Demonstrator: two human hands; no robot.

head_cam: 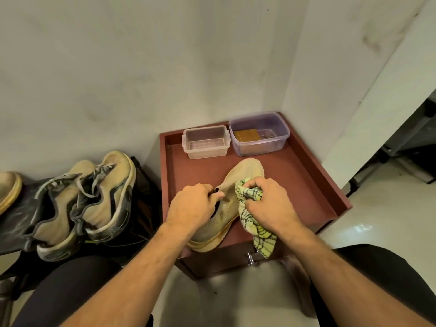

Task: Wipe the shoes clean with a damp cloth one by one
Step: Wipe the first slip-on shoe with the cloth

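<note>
A beige knit shoe (245,172) lies on the reddish-brown cabinet top (304,185), toe pointing away from me. My left hand (192,206) grips the shoe at its collar, fingers curled at the opening. My right hand (269,204) holds a bunched yellow-green patterned cloth (247,197) against the shoe's right side; the cloth's tail hangs over the cabinet's front edge. To the left, a pair of tan and grey sneakers (94,199) rests on a dark surface, and part of another tan shoe (9,187) shows at the frame's left edge.
A clear plastic tub (206,142) and a purple-tinted tub (259,134) holding a brown item stand at the cabinet's back. Walls close in behind and on the right. A metal handle (251,257) sits on the cabinet front. My knees flank the cabinet.
</note>
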